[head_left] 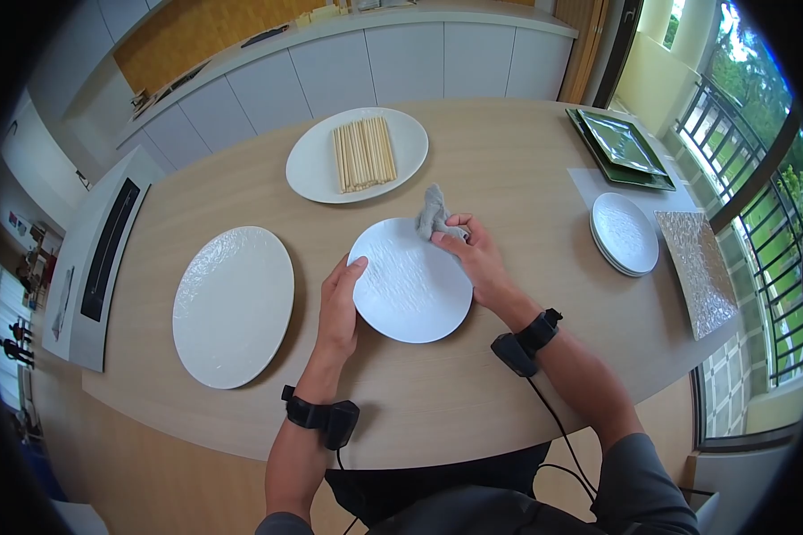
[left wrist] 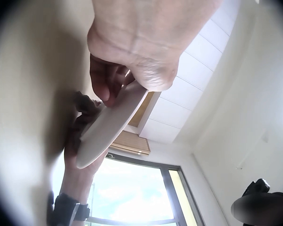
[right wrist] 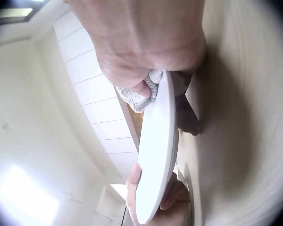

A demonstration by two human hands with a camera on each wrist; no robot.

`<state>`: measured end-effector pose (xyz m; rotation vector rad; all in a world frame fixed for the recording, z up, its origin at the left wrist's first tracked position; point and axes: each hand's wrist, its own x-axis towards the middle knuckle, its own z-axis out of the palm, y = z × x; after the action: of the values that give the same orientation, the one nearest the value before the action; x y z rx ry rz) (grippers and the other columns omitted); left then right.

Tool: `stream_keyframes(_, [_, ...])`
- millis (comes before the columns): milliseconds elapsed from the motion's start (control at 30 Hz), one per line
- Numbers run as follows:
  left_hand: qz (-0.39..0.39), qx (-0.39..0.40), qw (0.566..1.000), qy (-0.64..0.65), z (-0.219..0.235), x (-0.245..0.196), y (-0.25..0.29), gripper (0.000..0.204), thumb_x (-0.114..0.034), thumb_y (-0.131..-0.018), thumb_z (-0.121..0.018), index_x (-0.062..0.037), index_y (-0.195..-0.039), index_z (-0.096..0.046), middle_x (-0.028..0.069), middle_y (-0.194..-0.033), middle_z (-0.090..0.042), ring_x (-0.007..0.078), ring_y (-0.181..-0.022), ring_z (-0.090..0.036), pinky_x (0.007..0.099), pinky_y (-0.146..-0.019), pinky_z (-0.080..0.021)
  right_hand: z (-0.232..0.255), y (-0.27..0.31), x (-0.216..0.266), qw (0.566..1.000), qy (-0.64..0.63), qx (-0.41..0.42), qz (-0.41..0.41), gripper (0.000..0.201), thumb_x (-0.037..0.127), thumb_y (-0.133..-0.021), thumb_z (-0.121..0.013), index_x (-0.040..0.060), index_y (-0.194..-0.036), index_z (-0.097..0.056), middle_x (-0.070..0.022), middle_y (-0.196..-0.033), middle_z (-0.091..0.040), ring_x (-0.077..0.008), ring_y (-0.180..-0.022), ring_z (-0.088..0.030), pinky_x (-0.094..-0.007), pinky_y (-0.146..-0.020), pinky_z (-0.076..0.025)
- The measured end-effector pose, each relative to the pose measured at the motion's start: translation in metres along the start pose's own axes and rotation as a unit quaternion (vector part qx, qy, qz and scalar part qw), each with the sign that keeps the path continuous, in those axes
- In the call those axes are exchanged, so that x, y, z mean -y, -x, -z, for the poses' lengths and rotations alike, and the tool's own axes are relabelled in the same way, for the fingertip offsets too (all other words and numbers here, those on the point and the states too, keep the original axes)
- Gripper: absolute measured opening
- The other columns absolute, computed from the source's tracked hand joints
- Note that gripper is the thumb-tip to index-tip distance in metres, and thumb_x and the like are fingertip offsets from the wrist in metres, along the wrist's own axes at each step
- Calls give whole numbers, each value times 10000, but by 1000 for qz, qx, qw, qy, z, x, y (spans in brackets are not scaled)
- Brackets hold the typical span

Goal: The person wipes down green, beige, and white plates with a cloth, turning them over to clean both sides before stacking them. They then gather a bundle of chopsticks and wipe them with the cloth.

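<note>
A round white plate (head_left: 410, 285) with a rippled surface is held between both hands above the table. My left hand (head_left: 337, 303) grips its left rim, thumb on top and fingers curled beneath, as the left wrist view shows. At the upper right rim, my right hand (head_left: 484, 263) pinches a grey cloth (head_left: 434, 214) against the plate. In the right wrist view the cloth (right wrist: 134, 98) lies under the thumb on the plate's upper face (right wrist: 155, 127), while other fingers reach behind the plate.
An oval plate with chopsticks (head_left: 364, 156) stands at the back, a larger oval white plate (head_left: 234, 308) at left. On the right are stacked small white plates (head_left: 625, 234), green square trays (head_left: 620, 147) and a textured rectangular plate (head_left: 698, 272). Cables hang from both wrist cameras.
</note>
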<state>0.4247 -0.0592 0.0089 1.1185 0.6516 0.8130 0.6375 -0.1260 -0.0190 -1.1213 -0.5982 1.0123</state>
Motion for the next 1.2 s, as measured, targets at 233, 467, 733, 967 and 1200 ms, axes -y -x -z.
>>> stream_keyframes(233, [-29,-2,999,19,-6,3,0,493,-348,-1023,-521,32,-1338,-523,111,-1195,-637,165,-1085,-600,302,-969,-454,0,-2,-3,999,-28,-16,3,412,141,-880,-749,81,-1198,-494,-49,-943,-589,-112,-776,-592,-276,-638,-507])
stream_keyframes(467, [-113,-11,990,-82,-9,10,1,432,-255,-1042,-518,-5,-1393,-484,103,-1216,-601,133,-1094,-553,296,-988,-431,5,-9,-7,996,-50,-67,2,347,104,-911,-710,90,-1175,-485,-66,-1019,-636,-134,-883,-646,-297,-712,-554])
stream_keyframes(733, [-36,6,997,-63,3,5,-3,437,-231,-1031,-521,37,-1377,-520,112,-1250,-630,155,-1156,-562,294,-1015,-416,-1,0,-1,1000,-30,3,2,384,124,-898,-732,76,-1187,-485,-53,-947,-598,-109,-787,-596,-268,-646,-511])
stream_keyframes(967, [-4,-7,1000,-15,-1,2,-1,448,-264,-1025,-528,48,-1347,-530,109,-1227,-635,154,-1140,-568,296,-1007,-421,-3,1,0,1000,-25,10,14,388,129,-898,-736,75,-1188,-485,-55,-950,-600,-111,-802,-600,-278,-661,-522])
stream_keyframes(1200, [-96,-28,990,-96,-3,11,-1,389,-226,-1046,-525,22,-1345,-522,91,-1197,-628,143,-1097,-564,295,-978,-437,4,-9,-10,996,-78,-41,10,402,133,-903,-732,63,-1214,-487,-64,-976,-595,-113,-842,-601,-282,-672,-527])
